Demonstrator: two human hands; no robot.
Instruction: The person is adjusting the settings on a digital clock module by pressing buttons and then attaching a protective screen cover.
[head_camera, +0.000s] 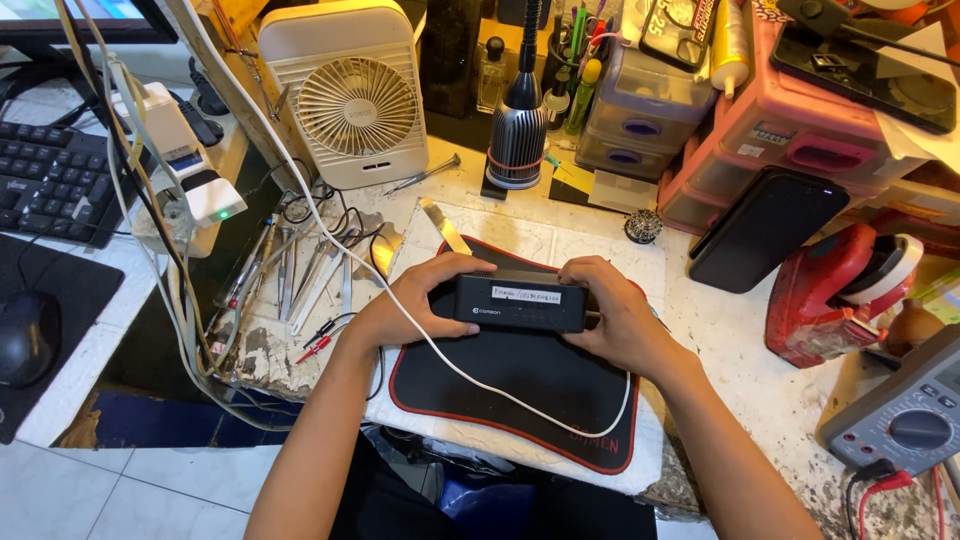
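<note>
— Starting at the left: where was the left hand (412, 298)?

— It was closed on the left end of the small black box (520, 302), thumb over the top edge, fingers wrapped round the end.

— And the box itself?

— Held just above the black mat with the red edge (500, 395), near the middle of the tabletop (730, 330). Its long axis ran left to right, straight across from one hand to the other, with a white label strip facing up.

— Which hand was nearer?

— Neither; each gripped its own end. The right hand (612, 312) was clamped on the right end, fingers curled over the top.

— Anything else attached there?

— A white cable (480, 385) looped over the mat and came up toward the right end; I could not tell whether it was plugged in, as the hand hid that spot.

— And beyond?

— A dark phone (765, 228) leaned against pink drawers (800, 140), well apart.
</note>
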